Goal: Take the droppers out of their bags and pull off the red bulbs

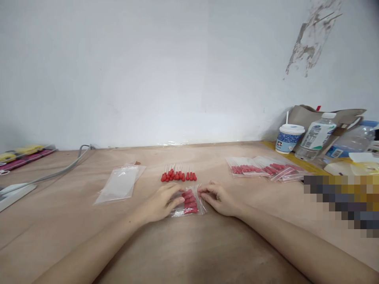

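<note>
A small clear zip bag [202,205] lies flat on the table in front of me, with several red-handled pieces [190,202] lined up inside it. My left hand [164,200] grips the bag's left part, its thumb against the plastic by the red handles; its fingertips are partly hidden. At the bag's right end, by the zip strip, my right hand [217,196] pinches the edge between thumb and fingers. Just beyond the bag sits a loose group of red-handled pieces [174,176] with thin pale shafts pointing toward the wall.
Flat, unfilled zip bags [118,184] lie to the left. Filled bags [266,169] overlap at the right. Farther right stand a blue-and-white cup [288,140] with a straw and a plastic bottle [316,136]. A grey cable [63,170] crosses the left side.
</note>
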The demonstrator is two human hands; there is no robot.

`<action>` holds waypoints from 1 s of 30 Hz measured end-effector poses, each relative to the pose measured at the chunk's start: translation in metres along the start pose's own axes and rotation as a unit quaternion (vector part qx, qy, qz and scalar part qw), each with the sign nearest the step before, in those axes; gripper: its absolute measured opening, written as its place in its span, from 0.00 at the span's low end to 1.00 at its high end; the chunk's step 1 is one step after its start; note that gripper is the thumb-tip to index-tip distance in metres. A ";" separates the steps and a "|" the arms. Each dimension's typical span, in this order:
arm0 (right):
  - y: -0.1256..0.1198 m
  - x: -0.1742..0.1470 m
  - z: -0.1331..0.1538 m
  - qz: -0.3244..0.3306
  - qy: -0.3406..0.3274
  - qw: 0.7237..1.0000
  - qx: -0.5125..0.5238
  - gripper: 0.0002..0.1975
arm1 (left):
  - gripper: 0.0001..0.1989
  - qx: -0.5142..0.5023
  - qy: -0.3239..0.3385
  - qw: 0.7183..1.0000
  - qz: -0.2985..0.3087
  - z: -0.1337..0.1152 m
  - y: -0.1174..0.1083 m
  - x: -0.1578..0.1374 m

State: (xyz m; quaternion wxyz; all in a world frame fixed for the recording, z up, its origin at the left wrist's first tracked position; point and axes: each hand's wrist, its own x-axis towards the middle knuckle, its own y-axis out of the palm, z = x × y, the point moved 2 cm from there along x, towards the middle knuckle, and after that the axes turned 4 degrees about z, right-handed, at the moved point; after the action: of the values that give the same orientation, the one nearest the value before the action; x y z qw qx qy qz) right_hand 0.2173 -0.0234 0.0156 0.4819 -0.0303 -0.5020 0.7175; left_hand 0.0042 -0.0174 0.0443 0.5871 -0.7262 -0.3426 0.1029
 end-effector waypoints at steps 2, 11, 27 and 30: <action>0.004 0.001 -0.001 -0.002 -0.007 1.000 0.011 0.09 | 0.16 -0.039 -0.024 0.999 0.021 0.005 -0.003 -0.010; 0.018 0.014 -0.002 0.019 0.050 0.998 0.044 0.11 | 0.21 -0.105 -0.060 0.992 0.028 0.022 0.008 -0.032; 0.018 0.015 -0.015 0.047 0.154 0.973 0.168 0.06 | 0.21 -0.187 -0.086 0.979 -0.014 0.020 0.023 -0.019; 0.019 0.014 -0.016 0.046 0.154 0.968 0.195 0.09 | 0.21 -0.183 -0.083 0.979 -0.014 0.019 0.022 -0.019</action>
State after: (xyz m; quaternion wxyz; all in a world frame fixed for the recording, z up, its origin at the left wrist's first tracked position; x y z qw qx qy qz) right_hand 0.2059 -0.0031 -0.0002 0.5165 -0.0690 -0.2700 0.8096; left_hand -0.0118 -0.0160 0.0137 0.4149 -0.8057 -0.4131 0.0900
